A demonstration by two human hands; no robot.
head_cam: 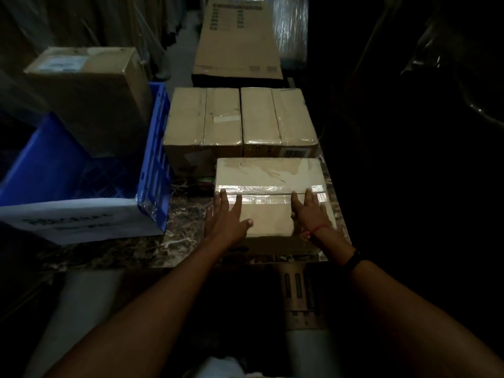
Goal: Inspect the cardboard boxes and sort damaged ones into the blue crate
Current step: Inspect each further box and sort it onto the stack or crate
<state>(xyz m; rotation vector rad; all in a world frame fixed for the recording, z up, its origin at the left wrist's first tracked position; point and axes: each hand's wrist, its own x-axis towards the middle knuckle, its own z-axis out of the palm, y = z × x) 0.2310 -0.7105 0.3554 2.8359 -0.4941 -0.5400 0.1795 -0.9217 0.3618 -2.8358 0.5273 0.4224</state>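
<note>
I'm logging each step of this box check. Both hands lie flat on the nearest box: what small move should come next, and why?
Probably tip the nearest box up to view its sides. The left hand and right hand rest open on its taped top, which shows scuffs near the far edge; its other faces are hidden.

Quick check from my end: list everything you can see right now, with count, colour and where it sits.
near box: 1, tan, taped, front of counter, under both hands
rear boxes: 2, tan, taped, side by side behind the near box
blue crate: 1, blue, left of the boxes, white label on its front
crate box: 1, brown, standing in the crate
flat carton: 1, brown, far end
counter: 1, dark marbled
left hand: flat on the near box
right hand: flat on the near box
</note>
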